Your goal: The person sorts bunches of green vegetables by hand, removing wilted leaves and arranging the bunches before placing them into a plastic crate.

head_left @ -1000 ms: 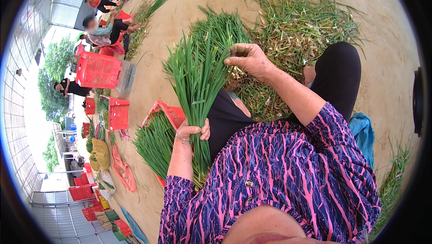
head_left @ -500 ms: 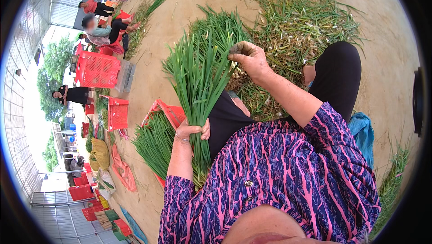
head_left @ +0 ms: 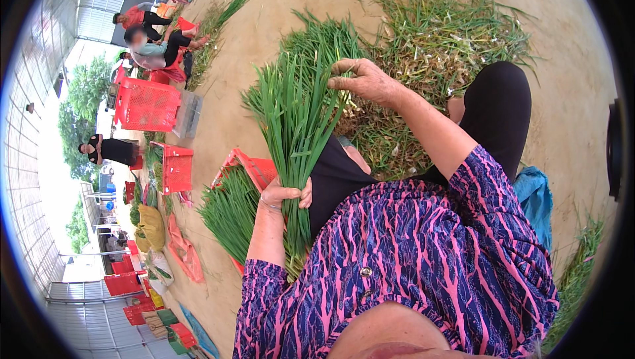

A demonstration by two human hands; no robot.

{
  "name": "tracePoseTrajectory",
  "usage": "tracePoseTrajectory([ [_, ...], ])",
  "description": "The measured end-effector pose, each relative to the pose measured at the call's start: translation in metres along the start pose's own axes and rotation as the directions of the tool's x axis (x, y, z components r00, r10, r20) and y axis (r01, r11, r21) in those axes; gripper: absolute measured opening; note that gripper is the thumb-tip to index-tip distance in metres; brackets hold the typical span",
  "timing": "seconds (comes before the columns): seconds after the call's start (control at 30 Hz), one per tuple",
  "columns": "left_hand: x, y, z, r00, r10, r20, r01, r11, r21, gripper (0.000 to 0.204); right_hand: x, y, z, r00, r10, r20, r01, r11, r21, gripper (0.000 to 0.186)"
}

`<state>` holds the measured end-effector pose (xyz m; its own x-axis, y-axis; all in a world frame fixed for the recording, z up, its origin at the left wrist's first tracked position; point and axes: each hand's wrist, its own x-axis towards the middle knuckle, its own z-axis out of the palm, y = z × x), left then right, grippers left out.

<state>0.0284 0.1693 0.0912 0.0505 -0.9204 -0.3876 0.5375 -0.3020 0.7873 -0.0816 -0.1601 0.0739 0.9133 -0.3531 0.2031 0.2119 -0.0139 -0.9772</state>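
Note:
My left hand (head_left: 286, 195) is wrapped round a thick bunch of garlic chives (head_left: 296, 117), gripping it low down. The long flat green leaves fan out away from me, and the pale stem ends lie against my sleeve. My right hand (head_left: 367, 82), dirty at the fingertips, is at the right edge of the bunch near the leaf tips. Its thumb and forefinger are apart, with nothing visible held between them. Left of my left wrist, a red crate (head_left: 253, 167) holds more chives (head_left: 231, 211). Behind the bunch lies a loose pile of chives (head_left: 324, 38) on the ground.
A wide heap of trimmed leaves and stalk waste (head_left: 443, 51) spreads beyond my right hand and around my feet. Red crates (head_left: 176, 168) stand at the left, with a yellow sack (head_left: 151, 228) nearby. Several people are in the background. A blue cloth (head_left: 534, 203) lies by my right side.
My right hand has shifted slightly left, and its pinched thumb and forefinger have come apart. My left hand keeps its hold on the bunch. The view has turned a little.

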Motion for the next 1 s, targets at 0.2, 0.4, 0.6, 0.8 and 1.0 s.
tracePoseTrajectory([
  [0.2,-0.001,-0.004,-0.008,1.000,0.007,0.020,-0.007,1.000,-0.001,0.031,0.001,0.008,0.008,1.000,0.002,0.014,-0.005,0.972,0.236,0.011],
  [0.4,-0.001,-0.004,-0.007,1.000,0.010,0.026,-0.010,1.000,-0.004,0.030,-0.001,0.009,0.015,1.000,-0.010,0.016,0.003,0.929,0.370,0.009],
  [0.6,0.001,-0.001,0.003,0.999,0.000,-0.038,0.001,1.000,0.017,0.030,-0.006,0.014,0.045,0.943,0.271,-0.191,-0.077,0.740,0.668,0.011],
  [0.8,0.001,-0.001,0.000,0.999,-0.030,-0.011,0.030,0.999,0.042,0.034,0.009,0.022,0.012,0.852,0.391,-0.347,-0.047,0.719,0.694,0.021],
  [1.0,-0.002,-0.001,0.006,0.997,-0.029,-0.069,0.029,1.000,0.003,0.033,0.010,0.004,-0.024,0.925,0.276,-0.260,-0.077,0.807,0.585,0.055],
])
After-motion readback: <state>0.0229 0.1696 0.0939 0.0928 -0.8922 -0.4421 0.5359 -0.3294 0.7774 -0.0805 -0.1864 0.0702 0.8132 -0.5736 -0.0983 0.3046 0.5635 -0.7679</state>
